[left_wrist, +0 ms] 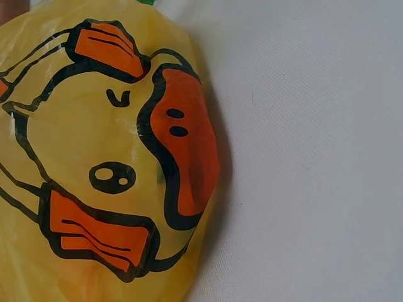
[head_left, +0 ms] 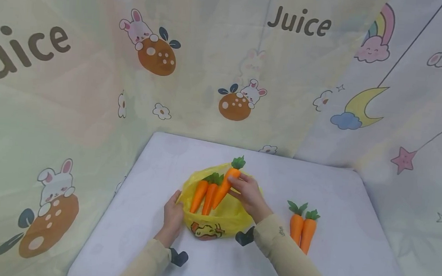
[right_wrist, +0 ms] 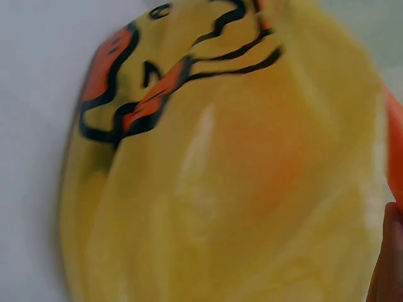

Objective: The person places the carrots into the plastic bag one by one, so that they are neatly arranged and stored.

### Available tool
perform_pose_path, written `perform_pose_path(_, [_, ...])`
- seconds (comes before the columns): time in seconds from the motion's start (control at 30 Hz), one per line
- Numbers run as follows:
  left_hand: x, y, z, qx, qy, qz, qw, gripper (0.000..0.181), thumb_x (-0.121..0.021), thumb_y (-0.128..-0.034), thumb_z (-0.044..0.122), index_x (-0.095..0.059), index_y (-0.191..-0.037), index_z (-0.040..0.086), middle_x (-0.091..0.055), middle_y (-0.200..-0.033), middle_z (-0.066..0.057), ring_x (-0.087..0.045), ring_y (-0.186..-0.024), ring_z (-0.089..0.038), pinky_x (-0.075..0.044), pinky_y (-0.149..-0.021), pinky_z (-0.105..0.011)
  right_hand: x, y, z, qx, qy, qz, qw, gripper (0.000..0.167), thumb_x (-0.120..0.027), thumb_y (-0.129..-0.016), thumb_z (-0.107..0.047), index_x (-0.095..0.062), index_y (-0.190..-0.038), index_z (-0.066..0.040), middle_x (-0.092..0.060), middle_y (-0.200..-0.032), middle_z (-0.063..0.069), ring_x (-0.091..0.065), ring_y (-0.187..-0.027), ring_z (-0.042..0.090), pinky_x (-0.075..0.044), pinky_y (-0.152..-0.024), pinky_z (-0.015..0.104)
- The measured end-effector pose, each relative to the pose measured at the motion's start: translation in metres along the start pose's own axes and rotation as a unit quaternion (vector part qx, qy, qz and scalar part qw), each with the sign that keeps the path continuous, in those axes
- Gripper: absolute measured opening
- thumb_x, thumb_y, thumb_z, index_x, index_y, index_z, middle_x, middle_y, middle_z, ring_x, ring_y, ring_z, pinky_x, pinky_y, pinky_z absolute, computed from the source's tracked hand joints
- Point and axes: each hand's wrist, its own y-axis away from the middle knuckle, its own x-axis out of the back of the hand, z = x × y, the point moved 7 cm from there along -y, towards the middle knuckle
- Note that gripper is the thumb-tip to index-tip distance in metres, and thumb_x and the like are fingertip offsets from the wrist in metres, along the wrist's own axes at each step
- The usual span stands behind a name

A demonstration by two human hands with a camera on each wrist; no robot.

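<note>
A yellow plastic bag (head_left: 238,215) with a printed duck face stands with its mouth open on the white table. Two orange carrots (head_left: 199,195) with green tops lie inside it. My right hand (head_left: 251,193) pinches another carrot (head_left: 225,187) over the bag's opening, its green top pointing up and away. The left hand (head_left: 173,215) grips the bag's left rim. In the left wrist view the printed side of the bag (left_wrist: 75,145) fills the left part. The right wrist view shows the bag (right_wrist: 220,189), with the held carrot (right_wrist: 395,151) and fingers (right_wrist: 389,264) at the right edge.
To the right of the bag, two more carrots (head_left: 296,226) lie side by side on the white table (head_left: 144,166), close to the right sleeve. Printed fabric (head_left: 212,46) hangs behind and at both sides of the table.
</note>
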Motion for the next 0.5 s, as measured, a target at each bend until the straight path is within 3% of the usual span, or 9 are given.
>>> perform_pose_path(0.23, [-0.001, -0.001, 0.0, -0.006, -0.007, 0.002, 1.0, 0.058, -0.034, -0.1011, 0.0, -0.026, -0.158, -0.001, -0.023, -0.165, -0.019, -0.022, -0.15, -0.037, -0.024, -0.12, -0.052, 0.008, -0.009, 0.027, -0.027, 0.064, 0.037, 0.9969, 0.068, -0.073, -0.093, -0.013, -0.038, -0.148, 0.008, -0.054, -0.139, 0.025, -0.06, -0.12, 0.037, -0.056, -0.094, 0.049])
perform_pose_path(0.5, [-0.002, -0.001, 0.001, -0.008, -0.007, -0.003, 0.9999, 0.057, -0.034, -0.1015, -0.001, -0.026, -0.158, -0.001, -0.023, -0.164, -0.019, -0.022, -0.15, -0.037, -0.024, -0.12, -0.052, 0.006, -0.016, 0.042, -0.051, 0.165, 0.072, 0.9824, 0.062, -0.075, -0.09, -0.012, -0.045, -0.142, 0.006, -0.057, -0.132, 0.023, -0.064, -0.111, 0.035, -0.061, -0.084, 0.042])
